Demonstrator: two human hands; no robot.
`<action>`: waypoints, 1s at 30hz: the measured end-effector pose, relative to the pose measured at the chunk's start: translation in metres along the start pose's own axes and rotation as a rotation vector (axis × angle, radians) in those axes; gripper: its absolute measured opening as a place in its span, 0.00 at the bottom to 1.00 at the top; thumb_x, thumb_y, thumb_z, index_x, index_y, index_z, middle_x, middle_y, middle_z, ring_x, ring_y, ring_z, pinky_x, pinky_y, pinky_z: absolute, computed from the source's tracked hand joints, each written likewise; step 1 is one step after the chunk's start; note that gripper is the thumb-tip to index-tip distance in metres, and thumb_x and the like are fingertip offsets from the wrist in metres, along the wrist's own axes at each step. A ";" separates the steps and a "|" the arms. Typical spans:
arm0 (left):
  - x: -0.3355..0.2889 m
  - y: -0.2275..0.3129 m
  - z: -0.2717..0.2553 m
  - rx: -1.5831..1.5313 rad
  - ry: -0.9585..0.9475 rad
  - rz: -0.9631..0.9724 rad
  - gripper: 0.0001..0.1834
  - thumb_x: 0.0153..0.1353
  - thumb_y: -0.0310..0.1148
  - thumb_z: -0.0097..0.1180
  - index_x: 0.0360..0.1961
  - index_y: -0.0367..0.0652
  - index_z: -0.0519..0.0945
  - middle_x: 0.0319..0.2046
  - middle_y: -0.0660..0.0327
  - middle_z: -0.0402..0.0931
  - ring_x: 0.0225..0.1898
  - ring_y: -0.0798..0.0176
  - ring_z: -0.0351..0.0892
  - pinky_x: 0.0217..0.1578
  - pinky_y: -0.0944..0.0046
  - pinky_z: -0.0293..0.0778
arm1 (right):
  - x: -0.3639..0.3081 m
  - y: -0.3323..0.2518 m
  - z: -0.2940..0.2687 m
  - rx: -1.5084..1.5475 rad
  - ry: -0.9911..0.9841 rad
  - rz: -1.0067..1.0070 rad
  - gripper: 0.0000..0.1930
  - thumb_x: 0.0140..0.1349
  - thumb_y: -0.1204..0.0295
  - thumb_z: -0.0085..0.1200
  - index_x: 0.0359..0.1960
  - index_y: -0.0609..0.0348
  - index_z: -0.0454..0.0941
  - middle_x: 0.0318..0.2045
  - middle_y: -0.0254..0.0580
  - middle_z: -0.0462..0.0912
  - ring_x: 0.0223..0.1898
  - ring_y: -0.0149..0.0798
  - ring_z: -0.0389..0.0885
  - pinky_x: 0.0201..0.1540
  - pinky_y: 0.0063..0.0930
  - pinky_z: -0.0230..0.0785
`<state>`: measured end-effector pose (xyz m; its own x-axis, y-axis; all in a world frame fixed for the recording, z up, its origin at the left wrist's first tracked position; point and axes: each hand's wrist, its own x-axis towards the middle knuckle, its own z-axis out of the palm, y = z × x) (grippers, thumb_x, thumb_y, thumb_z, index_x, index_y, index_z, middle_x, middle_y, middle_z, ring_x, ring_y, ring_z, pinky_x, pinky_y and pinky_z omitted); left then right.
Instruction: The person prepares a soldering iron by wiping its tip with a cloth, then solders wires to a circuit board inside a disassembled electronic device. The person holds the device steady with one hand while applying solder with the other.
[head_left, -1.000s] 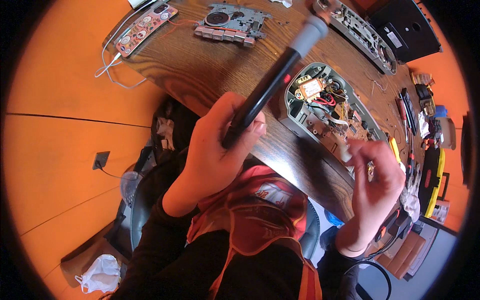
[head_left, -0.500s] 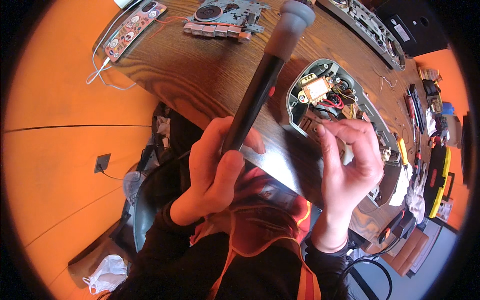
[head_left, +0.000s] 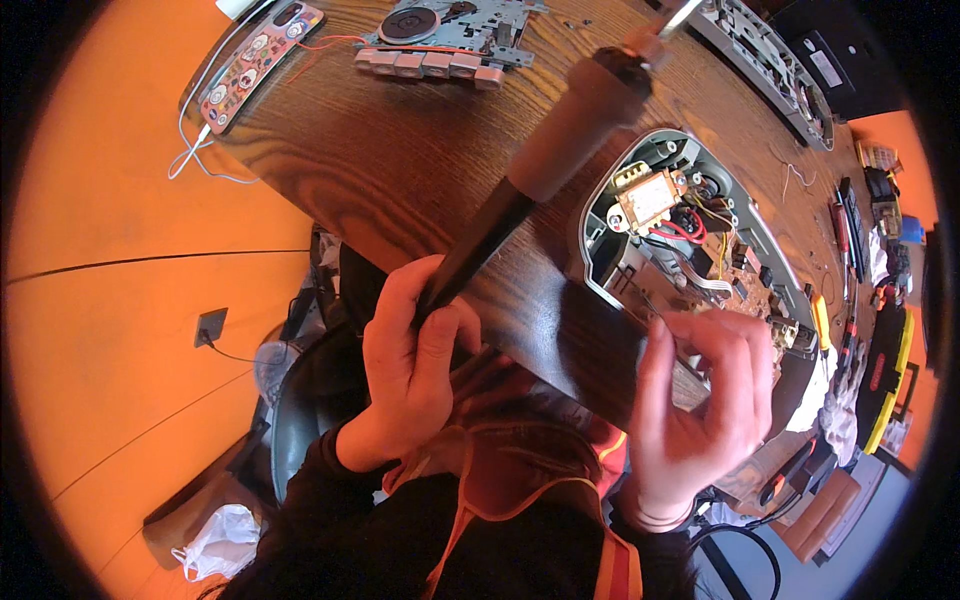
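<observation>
Left hand [head_left: 408, 365] is gripping the iron [head_left: 560, 140], long axis slanting up-right, left of the case [head_left: 765, 235]; right hand [head_left: 690, 430], nearer the case, is pinching narrowly, contents unclear.

2 bare hands [head_left: 405, 365], dark long sleeves [head_left: 320, 500], black top [head_left: 530, 550], red apron [head_left: 515, 465], orange-edged straps [head_left: 620, 565]

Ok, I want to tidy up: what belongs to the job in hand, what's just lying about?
In use, it seems:
black-handled tool in the left grip
opened grey housing near the right grip

Likely just lying about:
phone
white plastic bag
</observation>
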<state>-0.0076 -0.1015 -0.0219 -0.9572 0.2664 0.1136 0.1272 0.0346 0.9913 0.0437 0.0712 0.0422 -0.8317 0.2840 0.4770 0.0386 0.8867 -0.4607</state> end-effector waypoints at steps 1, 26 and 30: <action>-0.001 0.002 -0.001 -0.019 0.008 -0.039 0.14 0.63 0.23 0.38 0.50 0.31 0.65 0.19 0.63 0.70 0.23 0.73 0.67 0.29 0.74 0.64 | 0.001 0.000 0.005 0.024 -0.031 0.048 0.10 0.41 0.84 0.61 0.27 0.61 0.76 0.24 0.42 0.73 0.26 0.40 0.73 0.29 0.28 0.66; -0.006 0.001 -0.002 0.189 0.039 -0.216 0.10 0.66 0.29 0.40 0.45 0.36 0.67 0.18 0.66 0.63 0.18 0.76 0.59 0.19 0.75 0.56 | 0.008 0.007 0.021 0.144 -0.048 0.034 0.10 0.41 0.83 0.61 0.26 0.59 0.75 0.23 0.41 0.73 0.24 0.40 0.71 0.27 0.27 0.64; -0.005 0.003 -0.004 0.334 0.044 -0.177 0.08 0.63 0.27 0.45 0.42 0.37 0.69 0.17 0.61 0.65 0.17 0.71 0.65 0.20 0.71 0.62 | 0.009 0.007 0.018 0.126 -0.063 0.052 0.10 0.42 0.84 0.60 0.25 0.60 0.74 0.23 0.41 0.73 0.24 0.40 0.71 0.27 0.27 0.64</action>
<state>-0.0037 -0.1062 -0.0194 -0.9813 0.1867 -0.0474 0.0299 0.3906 0.9201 0.0268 0.0727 0.0295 -0.8635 0.3012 0.4045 0.0154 0.8174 -0.5758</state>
